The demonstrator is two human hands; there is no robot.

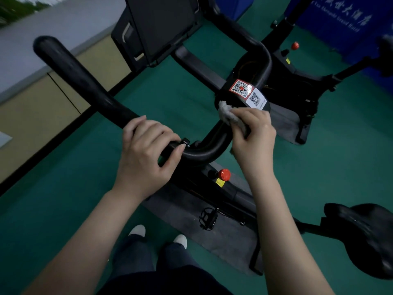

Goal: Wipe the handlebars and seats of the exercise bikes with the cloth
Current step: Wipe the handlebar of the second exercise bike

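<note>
Black handlebar [85,81] points upper-left | left hand [146,154] grips it | right hand [253,137] pinches cloth [226,110]

black handlebars [85,81], grey cloth [228,112], green floor [63,188]

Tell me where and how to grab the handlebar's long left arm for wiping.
Take the straight stretch of the handlebar, between the left hand and the rounded tip, from above, fingers wrapped round it. It is a round bar, bare and free there; the left hand holds its near end, and the right hand holds the cloth on the middle bend.
</note>
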